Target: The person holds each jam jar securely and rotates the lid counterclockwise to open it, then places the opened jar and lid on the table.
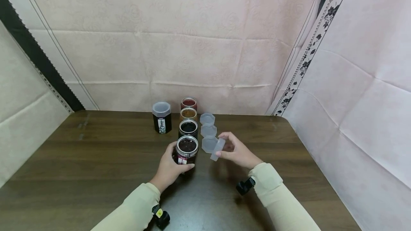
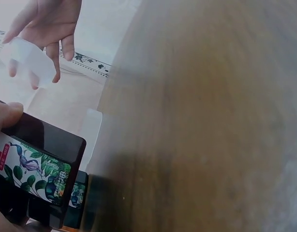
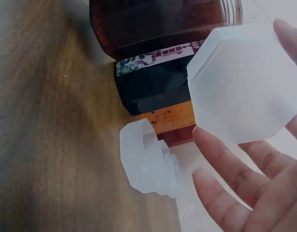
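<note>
My left hand (image 1: 169, 167) grips the nearest jar (image 1: 191, 158), an open-topped glass jar with dark contents and a leafy printed label. In the left wrist view, that jar's label (image 2: 35, 166) shows between thumb and fingers. My right hand (image 1: 240, 152) pinches a translucent, frosted eight-sided lid (image 1: 218, 148) on edge, just right of the jar. The lid's broad face (image 3: 243, 87) fills much of the right wrist view. Behind the gripped jar, an uncapped dark jar (image 1: 188, 127), an amber one (image 1: 188, 113) and a red one (image 1: 188, 102) stand in line.
Beside the jars, three similar loose lids (image 1: 209, 145) lie in a row on the brown wooden table (image 1: 106, 159). A black jar with a frosted lid (image 1: 162, 118) stands at the back left. Pale patterned cloth (image 1: 199, 60) hangs behind the table's far edge.
</note>
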Demonstrator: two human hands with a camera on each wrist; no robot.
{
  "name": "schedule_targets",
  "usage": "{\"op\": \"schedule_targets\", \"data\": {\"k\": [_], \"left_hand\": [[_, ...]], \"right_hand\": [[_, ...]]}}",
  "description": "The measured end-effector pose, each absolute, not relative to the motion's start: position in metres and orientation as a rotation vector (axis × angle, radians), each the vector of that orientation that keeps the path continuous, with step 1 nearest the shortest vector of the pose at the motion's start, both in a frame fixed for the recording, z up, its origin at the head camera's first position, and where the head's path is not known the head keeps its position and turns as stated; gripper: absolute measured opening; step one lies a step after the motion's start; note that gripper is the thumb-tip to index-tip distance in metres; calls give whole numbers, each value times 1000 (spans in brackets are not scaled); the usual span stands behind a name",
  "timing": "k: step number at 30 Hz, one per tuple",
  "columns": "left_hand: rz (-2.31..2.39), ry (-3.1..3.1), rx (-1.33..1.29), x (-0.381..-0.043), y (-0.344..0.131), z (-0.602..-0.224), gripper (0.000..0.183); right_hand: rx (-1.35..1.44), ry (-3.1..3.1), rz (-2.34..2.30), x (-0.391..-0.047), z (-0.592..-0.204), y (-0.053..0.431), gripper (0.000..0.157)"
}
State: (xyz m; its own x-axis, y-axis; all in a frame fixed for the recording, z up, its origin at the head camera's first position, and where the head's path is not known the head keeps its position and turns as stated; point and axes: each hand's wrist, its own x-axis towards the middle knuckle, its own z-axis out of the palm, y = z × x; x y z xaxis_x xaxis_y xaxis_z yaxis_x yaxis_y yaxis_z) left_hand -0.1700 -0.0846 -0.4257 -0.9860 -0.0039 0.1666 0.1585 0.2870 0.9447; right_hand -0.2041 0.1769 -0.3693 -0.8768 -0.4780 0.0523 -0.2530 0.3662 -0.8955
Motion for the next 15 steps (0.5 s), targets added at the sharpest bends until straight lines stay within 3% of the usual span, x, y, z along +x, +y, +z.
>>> {"op": "schedule_targets", "data": {"k": [15], "left_hand": [[-1803,-2392,-169,-171,-83,-426,83]], "right_hand": [[-564,2332,-1690,-206,-384,174,54]]}}
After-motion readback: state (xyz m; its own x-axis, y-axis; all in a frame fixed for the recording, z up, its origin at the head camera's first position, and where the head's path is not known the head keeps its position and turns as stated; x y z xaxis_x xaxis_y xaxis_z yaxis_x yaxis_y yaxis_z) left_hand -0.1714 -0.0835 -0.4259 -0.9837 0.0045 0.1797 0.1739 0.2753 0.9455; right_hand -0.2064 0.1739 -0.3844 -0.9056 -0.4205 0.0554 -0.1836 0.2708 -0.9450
